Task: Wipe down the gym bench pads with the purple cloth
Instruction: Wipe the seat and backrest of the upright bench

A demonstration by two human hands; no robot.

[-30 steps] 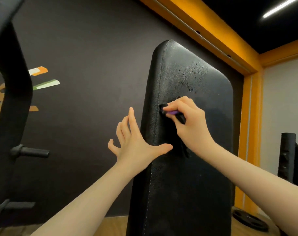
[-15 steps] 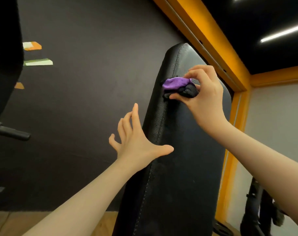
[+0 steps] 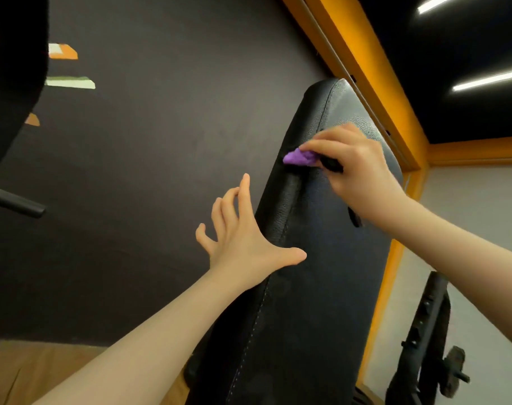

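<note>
Your right hand (image 3: 355,173) pinching bunched purple cloth (image 3: 300,157) against upper left edge of upright black backrest pad (image 3: 316,302). Your left hand (image 3: 243,238) fingers spread, relaxed, thumb resting on pad's left edge, lower down.

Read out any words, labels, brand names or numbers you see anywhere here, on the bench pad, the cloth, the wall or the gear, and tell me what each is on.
No readable text anywhere in this view.
Tall black leather-look bench pad: no logo or label visible.
Crumpled purple cloth in the right hand: no tag visible.
Dark wall: only orange, green and white painted shapes, no letters.
Black equipment at the right edge: no markings legible.
</note>
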